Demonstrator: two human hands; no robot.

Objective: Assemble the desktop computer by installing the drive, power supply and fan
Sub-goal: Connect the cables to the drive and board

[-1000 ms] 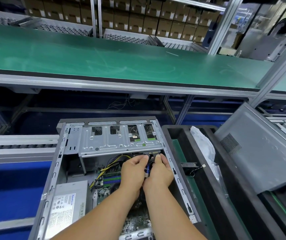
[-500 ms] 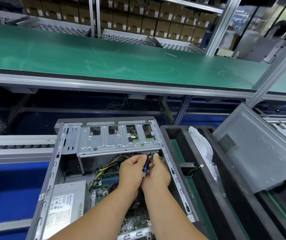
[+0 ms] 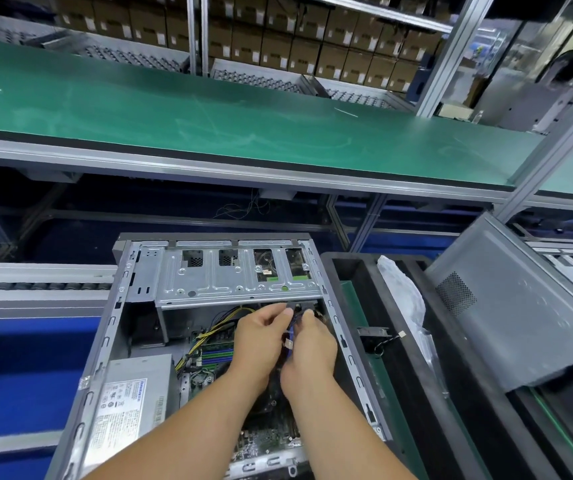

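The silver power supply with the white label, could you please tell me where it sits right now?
In the head view, the silver power supply with the white label lies in the near-left corner of the open grey computer case, left of the green motherboard and both forearms.

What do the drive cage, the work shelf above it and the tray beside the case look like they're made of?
Drive cage: bare stamped sheet metal, probably steel, dull silver with pressed ribs and cut-outs. Work shelf: green mat, likely rubber, scuffed matt sheen, on a grey metal rim. Tray: black, matt, thick-walled, apparently foam or plastic.
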